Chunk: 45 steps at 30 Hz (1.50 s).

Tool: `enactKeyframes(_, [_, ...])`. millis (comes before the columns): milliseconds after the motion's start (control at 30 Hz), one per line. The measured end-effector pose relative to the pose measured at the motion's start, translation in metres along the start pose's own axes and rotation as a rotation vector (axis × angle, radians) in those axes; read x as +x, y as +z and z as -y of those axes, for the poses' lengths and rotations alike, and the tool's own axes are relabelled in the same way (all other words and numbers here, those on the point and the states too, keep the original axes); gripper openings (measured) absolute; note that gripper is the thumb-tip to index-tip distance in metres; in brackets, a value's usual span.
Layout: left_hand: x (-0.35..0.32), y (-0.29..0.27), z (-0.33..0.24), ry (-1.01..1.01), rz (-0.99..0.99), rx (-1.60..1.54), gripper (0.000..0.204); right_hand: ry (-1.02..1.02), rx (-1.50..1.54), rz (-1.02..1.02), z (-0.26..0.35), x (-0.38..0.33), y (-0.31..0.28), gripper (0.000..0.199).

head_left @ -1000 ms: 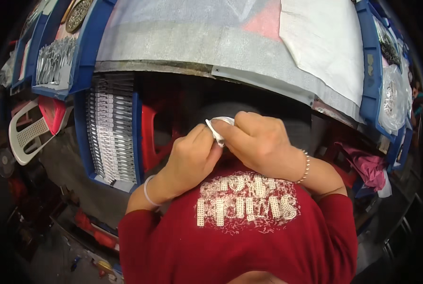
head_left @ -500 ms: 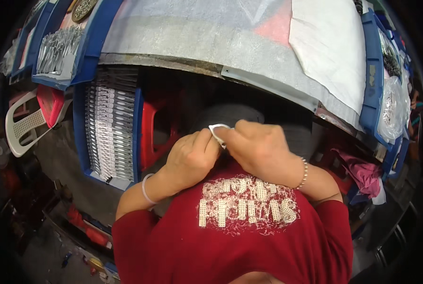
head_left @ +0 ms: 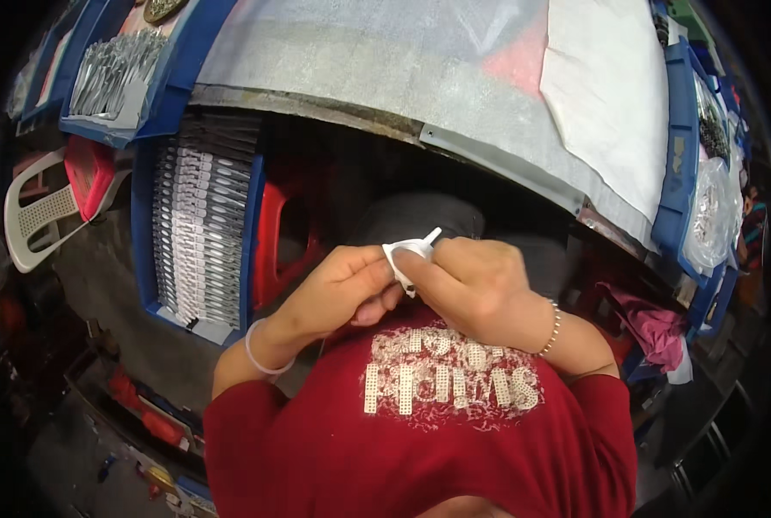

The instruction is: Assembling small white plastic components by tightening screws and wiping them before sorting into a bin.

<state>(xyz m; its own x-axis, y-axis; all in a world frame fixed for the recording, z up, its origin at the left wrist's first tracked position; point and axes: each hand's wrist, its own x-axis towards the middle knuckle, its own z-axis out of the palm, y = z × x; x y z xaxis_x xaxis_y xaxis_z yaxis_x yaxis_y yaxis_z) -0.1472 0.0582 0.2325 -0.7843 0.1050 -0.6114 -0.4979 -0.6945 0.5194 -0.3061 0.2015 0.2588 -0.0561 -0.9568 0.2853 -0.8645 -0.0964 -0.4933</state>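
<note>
Grey padded worktable (head_left: pixel 377 78) fills the upper frame, with a blue crate (head_left: pixel 197 233) of packed parts at left. At centre, the left hand (head_left: pixel 338 289) and right hand (head_left: pixel 476 285) both pinch a small white plastic piece (head_left: pixel 410 252) between their fingertips, above the lap.

You pinch a small white piece (head_left: pixel 411 252) that looks like smooth matt plastic. Your bench (head_left: pixel 385 78) wears a grey, grainy, foam-like sheet. The blue crates (head_left: pixel 677 164) look like hard plastic; your red shirt (head_left: pixel 420 440) is soft cloth with shiny studs.

Bright overhead light on tabletop (head_left: pixel 385 78), dim underneath, heavy fisheye bend w/ dark vignette at edges.
</note>
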Motion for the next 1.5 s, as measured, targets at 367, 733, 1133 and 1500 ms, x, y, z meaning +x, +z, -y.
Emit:
enactKeyframes(367, [0.005,0.003,0.011,0.883,-0.455,1.620,0.013,0.332,-0.053,0.037,-0.028,0.007,0.010,0.023])
enactKeyframes(733, [-0.023,-0.012,-0.004,0.028,0.037,-0.134,0.027,0.518,-0.229,-0.348,-0.053,-0.015,-0.063,0.026])
enactKeyframes(1133, [-0.025,-0.026,0.006,0.161,-0.058,-0.173,0.044,0.634,-0.358,-0.238,-0.044,0.013,-0.070,0.040])
enactKeyframes(1500, [-0.058,-0.069,0.032,0.360,-0.333,0.543,0.086,-0.391,0.051,0.439,0.047,0.098,0.069,0.013])
